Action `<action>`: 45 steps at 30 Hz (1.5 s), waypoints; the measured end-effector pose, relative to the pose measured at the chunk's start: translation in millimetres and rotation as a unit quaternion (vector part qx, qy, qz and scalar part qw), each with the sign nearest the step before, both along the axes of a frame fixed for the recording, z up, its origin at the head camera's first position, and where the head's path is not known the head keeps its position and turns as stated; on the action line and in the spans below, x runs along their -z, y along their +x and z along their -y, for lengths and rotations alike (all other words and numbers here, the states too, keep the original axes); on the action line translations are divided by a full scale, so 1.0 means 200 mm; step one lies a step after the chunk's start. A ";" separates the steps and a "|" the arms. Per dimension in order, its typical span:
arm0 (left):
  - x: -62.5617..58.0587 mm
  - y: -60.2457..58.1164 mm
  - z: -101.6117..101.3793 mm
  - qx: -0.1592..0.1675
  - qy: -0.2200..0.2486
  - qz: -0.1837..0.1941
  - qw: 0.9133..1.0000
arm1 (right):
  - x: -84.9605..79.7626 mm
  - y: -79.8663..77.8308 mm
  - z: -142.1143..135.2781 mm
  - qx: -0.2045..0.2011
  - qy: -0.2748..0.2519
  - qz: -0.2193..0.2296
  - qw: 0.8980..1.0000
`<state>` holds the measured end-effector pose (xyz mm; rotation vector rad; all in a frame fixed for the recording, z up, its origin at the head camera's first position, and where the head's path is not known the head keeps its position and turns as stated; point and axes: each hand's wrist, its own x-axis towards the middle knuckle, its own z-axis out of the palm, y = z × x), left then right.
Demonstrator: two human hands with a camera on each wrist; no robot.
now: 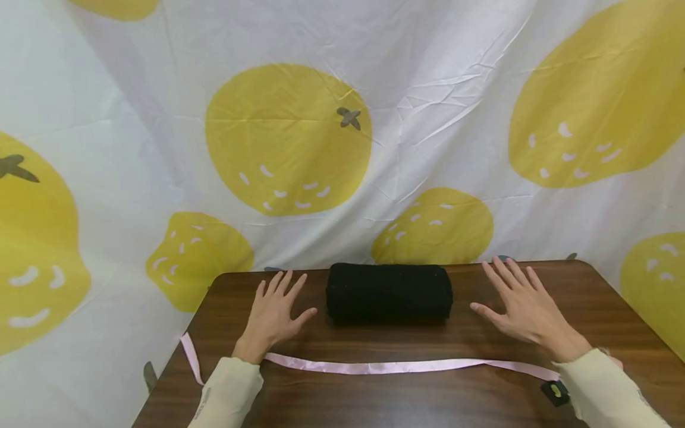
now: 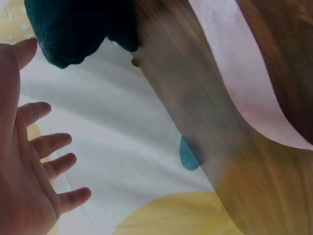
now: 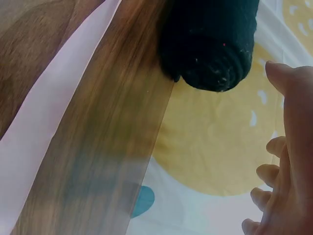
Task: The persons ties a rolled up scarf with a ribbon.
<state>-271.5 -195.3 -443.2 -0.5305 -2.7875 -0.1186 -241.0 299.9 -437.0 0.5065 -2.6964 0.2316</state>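
A rolled black cloth (image 1: pixel 389 292) lies crosswise near the table's back edge, its coiled end (image 3: pixel 215 73) showing in the right wrist view. To its left is my left hand (image 1: pixel 274 312), palm down with fingers spread, apart from the roll. My right hand (image 1: pixel 527 309) is on the other side, fingers likewise spread and holding nothing. In front of the roll a pale pink ribbon (image 1: pixel 369 368) stretches across the table, passing by both wrists. Whether the hands touch the tabletop or hover over it, I cannot tell.
The brown wooden table (image 1: pixel 407 399) has rounded back corners. Behind it hangs a white curtain (image 1: pixel 428 137) printed with yellow fruit. A small black item with a yellow-green spot (image 1: pixel 555 392) lies by the right sleeve, at the ribbon's right end.
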 end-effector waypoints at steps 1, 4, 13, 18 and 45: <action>0.00 0.00 0.00 0.002 0.000 -0.001 1.000 | 0.00 0.00 0.00 -0.001 0.001 -0.003 1.000; -0.01 -0.01 -0.02 0.009 -0.003 -0.009 1.000 | 0.00 -0.01 0.02 -0.008 0.003 -0.008 1.000; -0.01 -0.01 -0.08 0.028 0.000 -0.033 0.999 | 0.01 -0.03 0.06 -0.039 0.006 -0.038 0.999; -0.01 -0.02 -0.11 0.033 0.004 -0.027 0.999 | 0.01 -0.04 0.09 -0.050 0.010 -0.043 0.998; -0.05 -0.06 -0.31 0.070 -0.017 -0.020 0.997 | 0.01 -0.07 0.32 -0.086 0.029 -0.014 0.996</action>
